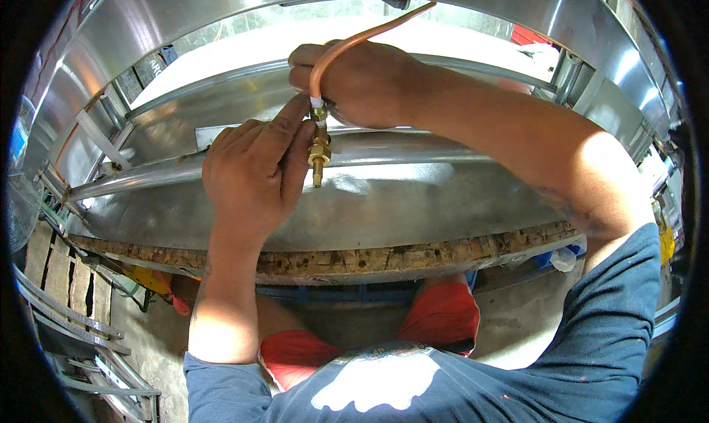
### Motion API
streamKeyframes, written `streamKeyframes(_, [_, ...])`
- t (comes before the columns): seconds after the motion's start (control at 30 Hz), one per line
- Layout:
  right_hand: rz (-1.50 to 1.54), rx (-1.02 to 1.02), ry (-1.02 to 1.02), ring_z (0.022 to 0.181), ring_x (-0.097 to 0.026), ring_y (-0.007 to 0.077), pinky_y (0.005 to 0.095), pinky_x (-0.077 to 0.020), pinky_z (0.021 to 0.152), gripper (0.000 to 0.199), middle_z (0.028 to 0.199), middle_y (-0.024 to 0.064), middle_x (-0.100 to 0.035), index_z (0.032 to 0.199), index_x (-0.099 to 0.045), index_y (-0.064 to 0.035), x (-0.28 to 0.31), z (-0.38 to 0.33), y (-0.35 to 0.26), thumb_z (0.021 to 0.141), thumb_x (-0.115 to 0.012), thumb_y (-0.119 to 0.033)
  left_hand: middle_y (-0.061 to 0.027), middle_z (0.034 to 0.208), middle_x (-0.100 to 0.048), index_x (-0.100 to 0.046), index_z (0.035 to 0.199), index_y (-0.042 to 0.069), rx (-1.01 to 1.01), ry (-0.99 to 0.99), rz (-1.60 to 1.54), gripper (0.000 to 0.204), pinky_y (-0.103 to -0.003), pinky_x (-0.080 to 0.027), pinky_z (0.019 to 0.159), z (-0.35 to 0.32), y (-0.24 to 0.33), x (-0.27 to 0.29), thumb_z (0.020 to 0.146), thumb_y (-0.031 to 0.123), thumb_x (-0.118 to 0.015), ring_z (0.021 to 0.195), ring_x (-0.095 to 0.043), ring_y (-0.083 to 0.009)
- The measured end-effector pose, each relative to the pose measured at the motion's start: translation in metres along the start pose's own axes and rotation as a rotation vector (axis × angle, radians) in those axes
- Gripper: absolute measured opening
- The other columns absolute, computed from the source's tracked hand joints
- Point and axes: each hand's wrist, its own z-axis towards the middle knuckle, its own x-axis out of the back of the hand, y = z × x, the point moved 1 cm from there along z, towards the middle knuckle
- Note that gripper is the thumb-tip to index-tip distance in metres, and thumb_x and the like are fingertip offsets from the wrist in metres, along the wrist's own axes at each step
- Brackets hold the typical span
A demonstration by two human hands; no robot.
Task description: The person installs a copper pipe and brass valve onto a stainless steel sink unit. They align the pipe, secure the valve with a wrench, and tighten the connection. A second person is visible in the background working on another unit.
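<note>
My right hand (362, 80) grips a thin copper tube (369, 35) that curves up and away to the upper right. At the tube's lower end hangs a brass fitting (319, 153) with a nut and a short threaded tip. My left hand (255, 176) pinches that fitting between thumb and fingers, just below my right hand. Both hands are held above a stainless steel cabinet frame (413, 194) lying on a workbench.
The bench has a worn, chipped wooden edge (369, 260). Shiny steel panels and rails (125, 91) curve around the back and left. A wooden pallet and metal bars (66, 290) lie on the floor at the left. My red shorts and blue shirt fill the bottom.
</note>
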Motion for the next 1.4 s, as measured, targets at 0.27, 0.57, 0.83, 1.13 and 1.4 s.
streamKeyframes(0.27, [0.032, 0.076, 0.081, 0.096, -0.071, 0.0353, 0.0448, -0.0584, 0.084, 0.023, 0.105, 0.0181, -0.069, 0.108, -0.066, -0.0038, -0.001, -0.001, -0.001, 0.086, -0.059, -0.004, -0.0087, 0.078, -0.071, -0.075, 0.119, 0.006, -0.028, 0.073, -0.036, 0.03, -0.036, -0.05, 0.064, 0.0, -0.004, -0.004, 0.089, 0.01, -0.073, 0.064, -0.065, -0.0245])
streamKeyframes(0.57, [-0.006, 0.166, 0.042, 0.093, -0.072, 0.0344, 0.0433, -0.0586, 0.082, 0.021, 0.099, 0.0181, -0.072, 0.103, -0.07, -0.0052, 0.008, 0.0, 0.007, 0.087, -0.057, -0.005, -0.0041, 0.063, -0.062, -0.076, 0.116, 0.01, -0.1, 0.136, -0.02, 0.031, -0.035, -0.044, 0.054, -0.002, -0.012, -0.007, 0.086, 0.015, -0.08, 0.054, -0.057, -0.0212])
streamKeyframes(0.83, [-0.259, 0.003, -0.046, 0.094, -0.072, 0.0341, 0.0463, -0.0588, 0.083, 0.025, 0.101, 0.0183, -0.072, 0.107, -0.07, -0.002, 0.037, -0.043, -0.006, 0.087, -0.056, -0.007, -0.0029, 0.06, -0.059, -0.077, 0.117, 0.013, -0.09, 0.139, -0.055, 0.031, -0.034, -0.044, 0.054, 0.001, -0.012, -0.006, 0.087, 0.014, -0.078, 0.051, -0.056, -0.02])
streamKeyframes(1.13, [-0.365, -0.304, -0.278, 0.075, -0.074, 0.0357, 0.0462, -0.0593, 0.069, 0.022, 0.078, 0.0201, -0.072, 0.079, -0.073, 0.0009, 0.071, -0.048, -0.084, 0.084, -0.064, -0.019, -0.003, 0.061, -0.06, -0.077, 0.117, 0.013, -0.093, 0.117, 0.083, 0.028, -0.034, -0.046, 0.054, -0.002, -0.013, -0.007, 0.09, 0.018, -0.075, 0.052, -0.057, -0.0212])
streamKeyframes(1.4, [-0.182, -0.309, -0.235, 0.089, -0.072, 0.0395, 0.0489, -0.0571, 0.081, 0.02, 0.091, 0.0203, -0.072, 0.105, -0.071, -0.0068, 0.084, -0.05, -0.044, 0.094, -0.064, -0.022, -0.0052, 0.064, -0.064, -0.072, 0.127, 0.016, -0.028, 0.094, 0.048, 0.033, -0.036, -0.05, 0.056, -0.003, -0.012, -0.008, 0.094, 0.02, -0.071, 0.056, -0.062, -0.0196])
